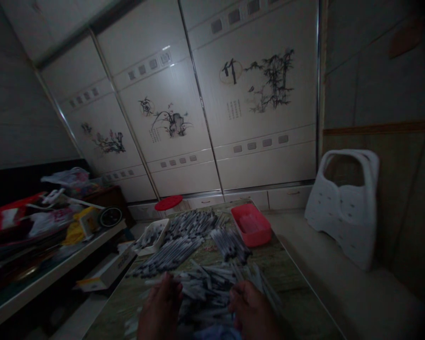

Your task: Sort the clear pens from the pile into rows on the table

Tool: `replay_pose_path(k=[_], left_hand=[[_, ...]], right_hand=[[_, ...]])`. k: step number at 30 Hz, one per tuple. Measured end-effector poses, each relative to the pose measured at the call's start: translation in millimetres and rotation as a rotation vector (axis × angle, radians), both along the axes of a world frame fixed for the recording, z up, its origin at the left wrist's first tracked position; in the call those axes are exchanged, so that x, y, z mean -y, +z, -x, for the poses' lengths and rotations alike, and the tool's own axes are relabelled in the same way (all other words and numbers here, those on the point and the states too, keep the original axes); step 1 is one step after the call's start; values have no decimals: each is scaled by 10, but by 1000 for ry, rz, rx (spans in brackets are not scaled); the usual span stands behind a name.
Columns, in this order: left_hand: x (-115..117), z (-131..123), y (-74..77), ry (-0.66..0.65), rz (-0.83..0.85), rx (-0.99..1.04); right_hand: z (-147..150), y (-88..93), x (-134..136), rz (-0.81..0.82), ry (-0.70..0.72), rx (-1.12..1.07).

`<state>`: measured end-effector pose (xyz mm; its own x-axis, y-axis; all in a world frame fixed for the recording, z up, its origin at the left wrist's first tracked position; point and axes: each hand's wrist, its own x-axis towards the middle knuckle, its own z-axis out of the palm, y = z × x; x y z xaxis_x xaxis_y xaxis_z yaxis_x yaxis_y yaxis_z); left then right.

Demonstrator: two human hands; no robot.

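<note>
A table (297, 283) in front of me carries a large heap of thin grey pens (191, 250), some in rows, some loose. My left hand (161, 309) rests on the near edge of the loose pile, fingers curled down onto the pens. My right hand (250, 309) lies on the right side of the same pile, fingers bent over several pens. The picture is dark and blurred, so what each hand grips is unclear.
A red plastic tray (251, 224) stands at the table's far right, a white tray (152, 236) with pens at far left. A white bag (343, 208) leans on the right bench. A cluttered shelf (49, 226) sits left; painted cabinet doors (198, 108) stand behind.
</note>
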<state>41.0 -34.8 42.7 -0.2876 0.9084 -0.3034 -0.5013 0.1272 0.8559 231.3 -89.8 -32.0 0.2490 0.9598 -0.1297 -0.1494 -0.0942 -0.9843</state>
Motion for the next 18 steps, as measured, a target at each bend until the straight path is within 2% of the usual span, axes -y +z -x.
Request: replay_pose_path(k=[6,12,18], left_hand=[[22,-51,-137,-72,-11,-28],[69,-195,-178,-137,17,-77],[83,-292,-253,-229,-16,-58]], right_hand=[[-61,6,-25,-49,-72,106],[-83,54,17,41,-175,164],[-64,-26,12,47,-143,151]])
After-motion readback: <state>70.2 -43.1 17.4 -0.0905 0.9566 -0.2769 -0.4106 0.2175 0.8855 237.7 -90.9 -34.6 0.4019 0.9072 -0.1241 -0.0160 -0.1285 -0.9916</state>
